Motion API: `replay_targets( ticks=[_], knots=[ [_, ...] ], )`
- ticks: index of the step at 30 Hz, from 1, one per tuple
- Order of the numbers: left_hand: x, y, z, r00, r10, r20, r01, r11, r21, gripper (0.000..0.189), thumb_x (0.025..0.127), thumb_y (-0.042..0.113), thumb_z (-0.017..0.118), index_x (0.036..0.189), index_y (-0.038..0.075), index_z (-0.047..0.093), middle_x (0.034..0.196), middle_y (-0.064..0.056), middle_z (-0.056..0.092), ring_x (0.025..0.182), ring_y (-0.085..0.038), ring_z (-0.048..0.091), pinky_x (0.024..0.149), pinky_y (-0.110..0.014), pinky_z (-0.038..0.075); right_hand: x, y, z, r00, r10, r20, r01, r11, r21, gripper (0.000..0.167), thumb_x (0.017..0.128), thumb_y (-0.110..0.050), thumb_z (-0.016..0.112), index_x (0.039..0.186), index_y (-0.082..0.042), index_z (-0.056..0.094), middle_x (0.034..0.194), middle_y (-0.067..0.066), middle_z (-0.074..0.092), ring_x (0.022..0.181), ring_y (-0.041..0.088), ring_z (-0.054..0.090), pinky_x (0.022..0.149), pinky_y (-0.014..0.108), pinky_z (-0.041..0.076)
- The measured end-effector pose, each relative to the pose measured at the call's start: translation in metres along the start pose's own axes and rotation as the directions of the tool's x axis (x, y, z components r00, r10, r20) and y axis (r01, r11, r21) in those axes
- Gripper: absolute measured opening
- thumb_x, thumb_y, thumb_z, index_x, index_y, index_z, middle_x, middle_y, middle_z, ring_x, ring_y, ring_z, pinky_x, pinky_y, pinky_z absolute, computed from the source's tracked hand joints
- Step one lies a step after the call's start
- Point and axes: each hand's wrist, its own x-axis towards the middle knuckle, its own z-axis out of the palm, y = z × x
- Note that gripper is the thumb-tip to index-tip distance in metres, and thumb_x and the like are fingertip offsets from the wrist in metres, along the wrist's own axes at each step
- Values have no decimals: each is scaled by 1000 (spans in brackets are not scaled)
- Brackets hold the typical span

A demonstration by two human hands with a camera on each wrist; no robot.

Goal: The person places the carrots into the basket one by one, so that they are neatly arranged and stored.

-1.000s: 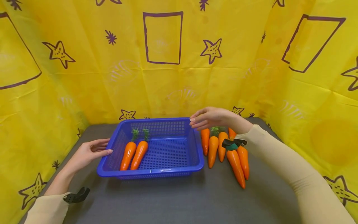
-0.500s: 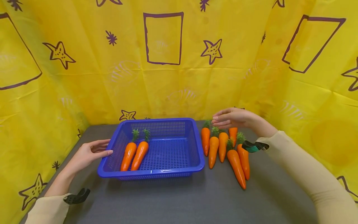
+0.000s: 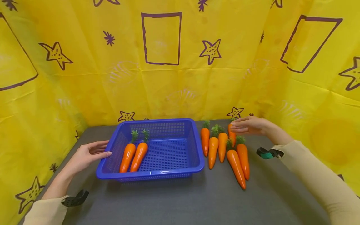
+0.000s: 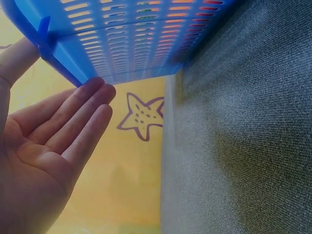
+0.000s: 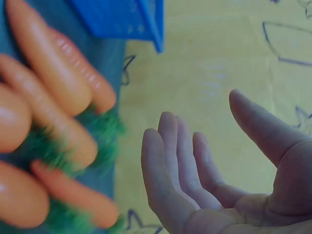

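Note:
A blue plastic basket [image 3: 174, 171] with slotted walls stands on the dark grey table. Two orange carrots [image 3: 139, 157] with green tops lie side by side in its left half. My left hand [image 3: 87, 156] holds the basket's left rim, the thumb over the edge and the fingers [image 4: 84, 108] fairly straight along the outside. To the right of the basket lie several more carrots [image 3: 213, 152], their tops pointing away from me. My right hand [image 3: 251, 125] is over the back right carrot [image 3: 232, 134], fingers extended and thumb spread in the right wrist view, with nothing in it.
Yellow cloth [image 3: 168, 90] printed with purple starfish and frames encloses the back and both sides of the grey table [image 3: 174, 203]. A black strap [image 3: 75, 198] is around the left wrist, another strap [image 3: 270, 153] around the right.
My right hand has moved right and slightly down, from the basket's back right corner to over the back right carrot. My left hand stays at the rim; the basket has not visibly shifted.

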Motion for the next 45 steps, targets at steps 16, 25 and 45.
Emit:
replay_targets(
  ticks=[16,25,45],
  knots=[
    [-1,0,0,1000,2,0,-2,1000,-14,61,87,38,68,136,7,50,127,-18,60,98,-2,64,78,-22,56,-7,89,-40,997,51,-55,-47,996,81,67,101,-25,47,145,14,14,116,-3,63,106,7,61,102,34,46],
    [0,0,1,1000,-3,0,3,1000,-4,62,87,39,67,136,6,50,127,-19,60,106,-25,64,78,-26,57,-4,123,-44,995,87,-52,-80,988,129,65,100,-26,49,144,13,20,113,-6,58,103,5,59,101,33,47],
    [2,-2,1,1000,8,-7,-8,1000,-3,61,86,41,68,135,8,51,126,-16,61,96,5,62,78,-21,55,8,132,-11,955,176,-237,-193,980,-50,87,89,-39,64,144,12,20,146,28,35,107,14,60,95,37,51]
  ],
)
